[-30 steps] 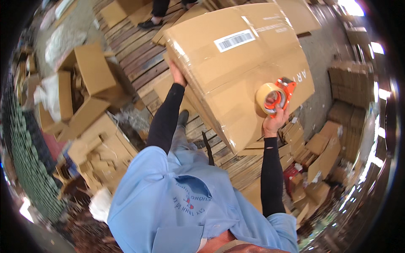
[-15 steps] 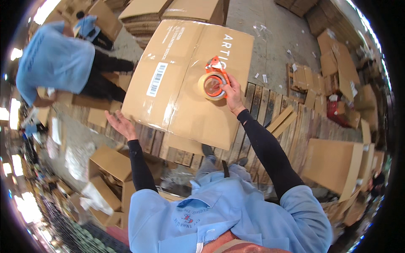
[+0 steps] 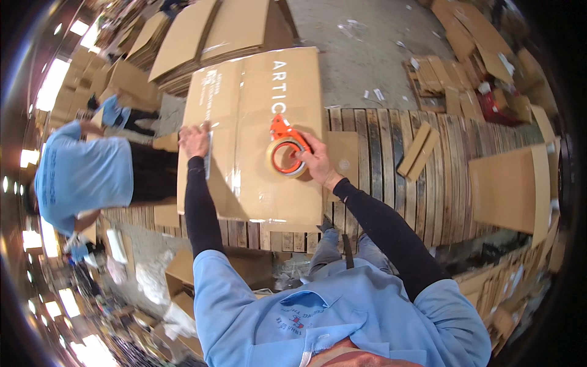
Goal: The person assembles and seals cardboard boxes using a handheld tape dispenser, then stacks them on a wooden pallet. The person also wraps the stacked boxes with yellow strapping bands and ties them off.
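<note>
A large taped cardboard box [image 3: 263, 79] with white lettering lies in front of me on a slatted wooden platform. My right hand [image 3: 318, 163] is wrapped round an orange tape dispenser [image 3: 282, 127] with a roll of tape in it, above the right half of the box's top. Whether the dispenser touches the cardboard I cannot tell. At the left edge of the box my left hand [image 3: 194, 140] lies on the top with its fingers stretched out, holding nothing. It covers part of a white label there.
Stacked flat cardboard [image 3: 238, 27] stands beyond the box. A person in a blue shirt [image 3: 88, 174] bends close at the left, another person [image 3: 116, 116] farther off. Cardboard strips [image 3: 419, 150] lie on the wooden slats [image 3: 385, 202]; an open carton [image 3: 504, 189] stands at right.
My left hand has come from the air beside the box's near left corner onto its top. The box now sits straighter and farther left in view. My right hand keeps the tape dispenser.
</note>
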The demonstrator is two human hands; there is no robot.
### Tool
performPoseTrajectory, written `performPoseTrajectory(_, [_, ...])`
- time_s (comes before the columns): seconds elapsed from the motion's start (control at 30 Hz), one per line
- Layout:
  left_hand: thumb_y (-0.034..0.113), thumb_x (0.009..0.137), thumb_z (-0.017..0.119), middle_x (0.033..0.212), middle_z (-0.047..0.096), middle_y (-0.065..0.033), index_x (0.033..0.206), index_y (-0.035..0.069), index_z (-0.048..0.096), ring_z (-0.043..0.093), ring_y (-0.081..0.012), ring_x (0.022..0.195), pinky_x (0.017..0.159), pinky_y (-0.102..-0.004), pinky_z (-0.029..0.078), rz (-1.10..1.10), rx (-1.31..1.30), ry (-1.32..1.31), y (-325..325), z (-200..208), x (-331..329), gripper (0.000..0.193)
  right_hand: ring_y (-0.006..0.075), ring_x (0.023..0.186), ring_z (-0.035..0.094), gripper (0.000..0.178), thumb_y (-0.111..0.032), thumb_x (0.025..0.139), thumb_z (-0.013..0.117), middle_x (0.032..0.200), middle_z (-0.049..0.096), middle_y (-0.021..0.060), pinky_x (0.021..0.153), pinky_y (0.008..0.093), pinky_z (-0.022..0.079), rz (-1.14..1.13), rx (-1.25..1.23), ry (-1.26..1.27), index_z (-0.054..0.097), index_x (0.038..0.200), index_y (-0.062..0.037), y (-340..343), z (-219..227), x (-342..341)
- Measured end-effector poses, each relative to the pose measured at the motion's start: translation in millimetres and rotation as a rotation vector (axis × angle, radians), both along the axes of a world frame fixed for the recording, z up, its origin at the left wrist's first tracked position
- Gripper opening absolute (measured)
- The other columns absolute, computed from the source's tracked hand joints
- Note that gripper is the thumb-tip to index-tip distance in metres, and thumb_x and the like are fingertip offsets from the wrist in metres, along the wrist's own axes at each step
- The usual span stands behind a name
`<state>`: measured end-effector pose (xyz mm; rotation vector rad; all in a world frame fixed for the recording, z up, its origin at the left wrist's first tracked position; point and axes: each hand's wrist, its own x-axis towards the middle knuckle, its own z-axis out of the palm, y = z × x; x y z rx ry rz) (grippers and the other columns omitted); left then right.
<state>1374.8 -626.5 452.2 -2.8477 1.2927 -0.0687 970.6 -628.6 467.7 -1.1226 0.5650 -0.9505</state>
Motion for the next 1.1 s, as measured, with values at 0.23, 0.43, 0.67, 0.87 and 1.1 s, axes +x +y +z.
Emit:
performPoseTrajectory(0.23, [0.071,0.093,0.028,0.123,0.060,-0.0283,0.123,-0.002,0.059,0.055,-0.0438,0.118,0.102,-0.0497,0.040,0.127,-0.162,0.235,-20.3,15.9,48.7,0.085,0.0186,0.116,0.058,0.057,-0.011,0.085,0.057,0.128,0.060,0.0147,0.100,0.0322,0.046,-0.018,-0.022,0.059,0.045,0.139,0.0045,5.4,6.2,-5.1])
performPoseTrajectory(0.43, [0.073,0.093,0.025,0.130,0.056,-0.0300,0.134,-0.003,0.053,0.052,-0.0456,0.122,0.104,-0.0481,0.039,0.103,-0.155,0.430,-22.1,11.3,106.5,0.091,0.0162,0.111,0.059,0.056,-0.012,0.087,0.058,0.125,0.062,0.0136,0.096,0.0307,0.047,-0.021,-0.016,0.039,0.045,0.140,0.0023,5.0,10.3,-3.4])
performPoseTrajectory(0.67, [0.055,0.098,0.043,0.148,0.037,-0.0294,0.141,-0.004,0.043,0.031,-0.0407,0.141,0.116,-0.0465,0.025,-0.367,-0.357,-0.037,-74.4,10.5,53.5,0.073,0.0119,0.089,0.063,0.054,-0.009,0.088,0.056,0.103,0.066,0.0090,0.081,0.0291,0.052,-0.015,-0.008,-0.015,0.045,0.140,0.0027,5.3,5.6,-2.8])
performPoseTrajectory(0.87, [0.055,0.094,0.050,0.155,0.028,-0.0223,0.126,0.005,0.056,0.023,-0.0360,0.146,0.117,-0.0557,0.015,-1.113,-0.166,0.088,-200.0,25.5,-182.5,0.060,0.0161,0.090,0.063,0.053,-0.004,0.088,0.052,0.107,0.063,0.0107,0.079,0.0343,0.057,-0.066,0.255,-0.326,0.043,0.140,0.0017,0.8,11.4,-5.6])
performPoseTrajectory(1.1, [0.043,0.094,0.053,0.121,0.061,-0.0174,0.112,0.008,0.065,0.058,-0.0329,0.113,0.102,-0.0502,0.036,-0.819,-0.024,0.216,-304.9,36.9,-262.4,0.041,0.0212,0.094,0.067,0.044,-0.005,0.085,0.051,0.107,0.066,0.0118,0.083,0.0346,0.055,-0.313,0.490,-0.302,0.051,0.129,0.0029,0.0,-22.7,-94.9])
